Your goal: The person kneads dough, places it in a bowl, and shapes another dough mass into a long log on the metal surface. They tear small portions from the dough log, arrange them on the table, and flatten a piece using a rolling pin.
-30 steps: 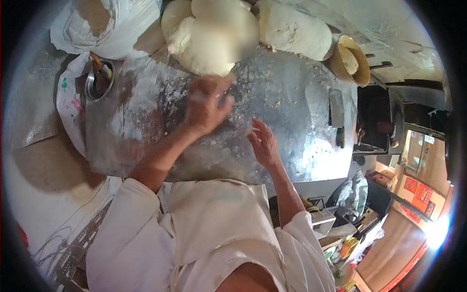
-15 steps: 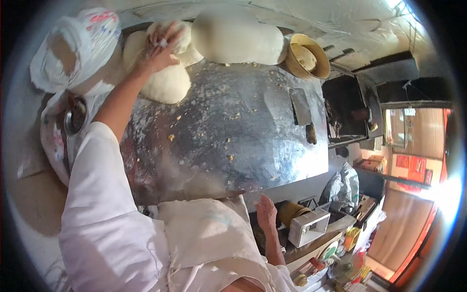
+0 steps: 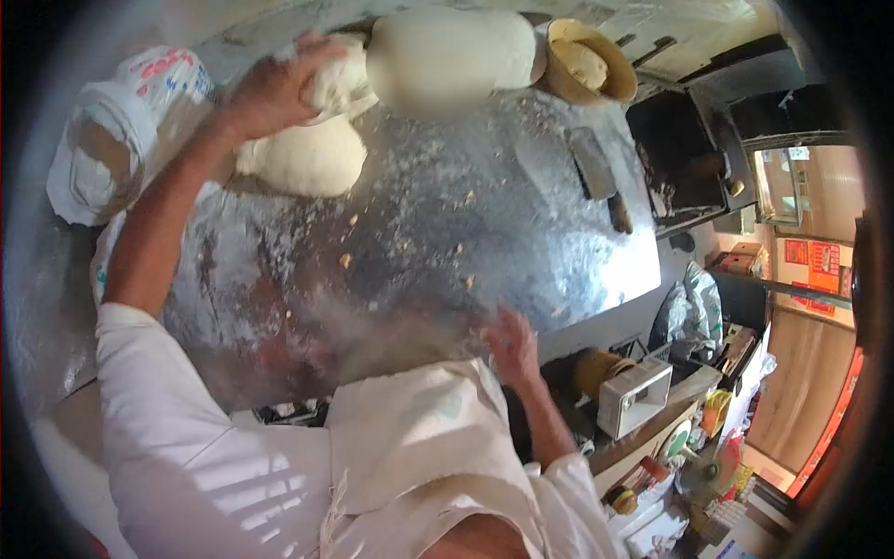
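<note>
From the left, we see a plastic bag (image 3: 172, 79), then our left hand (image 3: 273, 93), its grip curved spread over the dough lump (image 3: 343, 82); we cannot tell whether it squeezes. The lump lies just right of that palm, touching it, beyond the round dough (image 3: 307, 160) on the desk (image 3: 410, 224); its long axis is partly hidden. The long dough (image 3: 510, 51) sits farther right. Our right hand (image 3: 512, 347), blurred, fingers loosely spread and holding nothing, is well apart from the lump; the left is nearer.
</note>
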Demonstrator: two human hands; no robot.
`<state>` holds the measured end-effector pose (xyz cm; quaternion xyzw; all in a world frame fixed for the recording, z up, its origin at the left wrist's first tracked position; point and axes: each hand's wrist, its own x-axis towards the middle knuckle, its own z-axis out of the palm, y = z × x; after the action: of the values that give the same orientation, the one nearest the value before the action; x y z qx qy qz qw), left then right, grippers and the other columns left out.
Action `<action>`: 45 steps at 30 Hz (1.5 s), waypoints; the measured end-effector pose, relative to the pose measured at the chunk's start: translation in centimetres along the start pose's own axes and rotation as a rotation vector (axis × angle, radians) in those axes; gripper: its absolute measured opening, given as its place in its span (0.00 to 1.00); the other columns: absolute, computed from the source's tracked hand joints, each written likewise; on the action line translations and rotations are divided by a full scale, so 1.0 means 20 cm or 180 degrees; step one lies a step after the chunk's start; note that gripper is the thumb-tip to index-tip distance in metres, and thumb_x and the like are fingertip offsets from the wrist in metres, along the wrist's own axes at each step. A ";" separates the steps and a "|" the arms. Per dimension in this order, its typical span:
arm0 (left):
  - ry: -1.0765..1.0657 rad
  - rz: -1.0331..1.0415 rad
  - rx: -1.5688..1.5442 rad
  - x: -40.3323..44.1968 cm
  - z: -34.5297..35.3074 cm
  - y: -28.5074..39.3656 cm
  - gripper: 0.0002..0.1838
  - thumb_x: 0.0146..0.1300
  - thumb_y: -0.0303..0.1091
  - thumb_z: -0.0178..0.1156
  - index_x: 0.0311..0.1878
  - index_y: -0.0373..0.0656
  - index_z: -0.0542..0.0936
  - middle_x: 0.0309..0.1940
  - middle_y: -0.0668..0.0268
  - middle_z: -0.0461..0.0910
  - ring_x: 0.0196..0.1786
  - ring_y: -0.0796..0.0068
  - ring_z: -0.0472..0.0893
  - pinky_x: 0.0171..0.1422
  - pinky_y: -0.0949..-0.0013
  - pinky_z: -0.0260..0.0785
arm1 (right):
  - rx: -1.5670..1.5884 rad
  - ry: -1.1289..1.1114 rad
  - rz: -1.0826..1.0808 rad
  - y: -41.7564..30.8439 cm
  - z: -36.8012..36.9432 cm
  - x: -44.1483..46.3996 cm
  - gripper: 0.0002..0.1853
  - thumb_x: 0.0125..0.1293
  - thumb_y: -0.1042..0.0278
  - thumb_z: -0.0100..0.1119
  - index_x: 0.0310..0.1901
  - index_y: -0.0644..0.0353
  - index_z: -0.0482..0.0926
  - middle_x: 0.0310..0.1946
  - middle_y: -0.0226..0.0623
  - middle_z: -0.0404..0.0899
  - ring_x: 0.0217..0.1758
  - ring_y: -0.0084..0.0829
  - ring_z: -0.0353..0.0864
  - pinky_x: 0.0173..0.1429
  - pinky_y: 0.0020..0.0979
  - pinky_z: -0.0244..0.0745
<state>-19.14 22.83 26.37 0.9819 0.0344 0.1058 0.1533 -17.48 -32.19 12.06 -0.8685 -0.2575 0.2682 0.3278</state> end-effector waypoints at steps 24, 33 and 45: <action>0.0490 -0.2683 -0.2541 -0.42 1.21 1.30 0.54 0.64 0.61 0.69 0.81 0.34 0.58 0.69 0.40 0.70 0.69 0.43 0.74 0.74 0.49 0.67 | 0.1582 0.0221 0.0373 -0.20 0.03 0.52 0.44 0.71 0.58 0.65 0.81 0.65 0.54 0.76 0.57 0.63 0.79 0.52 0.64 0.80 0.44 0.61; -0.0055 -0.1957 -0.1892 -0.08 1.23 0.99 0.38 0.74 0.53 0.61 0.78 0.40 0.66 0.70 0.45 0.73 0.75 0.49 0.71 0.77 0.50 0.64 | -0.0337 0.0745 -0.0465 -0.16 -0.13 0.92 0.36 0.72 0.54 0.64 0.77 0.59 0.65 0.73 0.61 0.64 0.75 0.61 0.64 0.77 0.56 0.60; 0.1270 -0.2264 -0.0651 0.44 1.53 0.71 0.22 0.72 0.48 0.54 0.65 0.50 0.78 0.61 0.60 0.77 0.62 0.50 0.76 0.66 0.49 0.65 | -0.0497 0.0424 -0.1267 -0.34 -0.05 1.81 0.28 0.72 0.41 0.52 0.67 0.46 0.80 0.65 0.41 0.78 0.67 0.53 0.74 0.70 0.58 0.63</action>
<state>-3.32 1.18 3.97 0.8488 0.3896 0.2372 0.2673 7.43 -5.61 6.69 -0.8391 -0.4217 0.1195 0.3223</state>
